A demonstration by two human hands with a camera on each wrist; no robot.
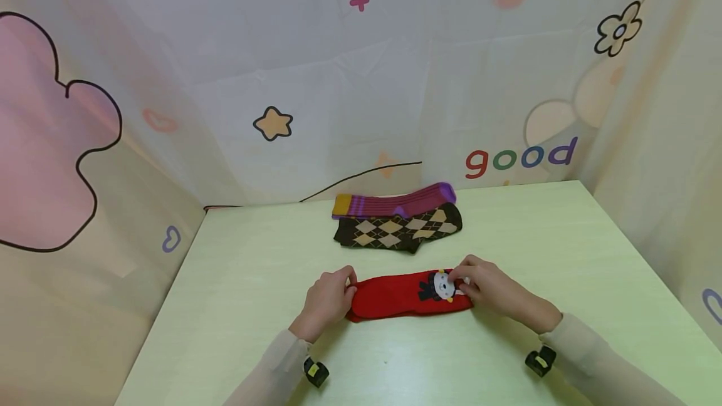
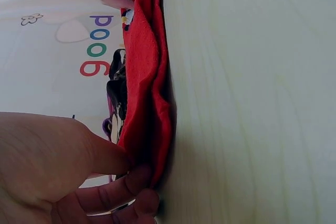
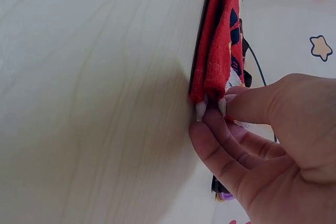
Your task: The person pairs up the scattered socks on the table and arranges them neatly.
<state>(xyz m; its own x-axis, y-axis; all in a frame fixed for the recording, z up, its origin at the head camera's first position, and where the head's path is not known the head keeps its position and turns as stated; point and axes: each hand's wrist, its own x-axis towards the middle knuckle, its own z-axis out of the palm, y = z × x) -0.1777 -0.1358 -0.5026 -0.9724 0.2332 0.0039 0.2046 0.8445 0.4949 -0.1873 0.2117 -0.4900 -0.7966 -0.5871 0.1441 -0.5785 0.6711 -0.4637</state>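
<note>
A pair of red socks (image 1: 389,296), one laid over the other, stretches sideways across the table between both hands. A cartoon figure with a white face and dark body (image 1: 442,286) decorates the right end. My left hand (image 1: 327,299) pinches the left end; the left wrist view shows thumb and fingertips around the stacked layers (image 2: 142,72). At the right end, my right hand (image 1: 493,287) pinches the upper layer, its thumb on top and a finger tucked between the two layers, as seen in the right wrist view. White tips of fabric (image 3: 201,110) stick out there.
Behind the red socks lie brown argyle socks (image 1: 389,234) and, against them, purple striped socks with a yellow end (image 1: 378,207). The pale table (image 1: 254,255) ends at a printed curtain (image 1: 361,93) at the back and sides.
</note>
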